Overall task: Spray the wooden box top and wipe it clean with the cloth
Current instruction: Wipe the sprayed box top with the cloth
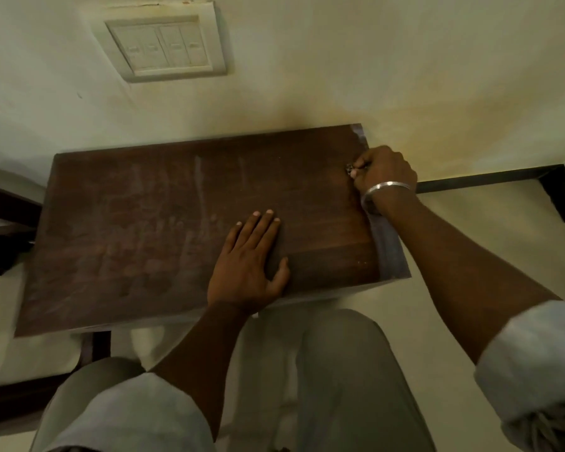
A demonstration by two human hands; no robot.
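Two hands (247,262) (384,171), cloth (350,169) on wooden box (144,230)

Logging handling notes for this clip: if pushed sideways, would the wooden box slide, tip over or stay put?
Tipping seems unlikely: the wooden box is broad and flat-topped. It is probably rigid: no sag shows under the flat left hand. Its streaky top may be slick where the right hand pinches a small dark thing at the edge.

I take this for a room in a home: a cream plastic switch plate (166,44) with four rockers sits on the stained cream plaster wall (372,60), and a brown wooden box (144,223) stands against it on a pale floor (470,239).
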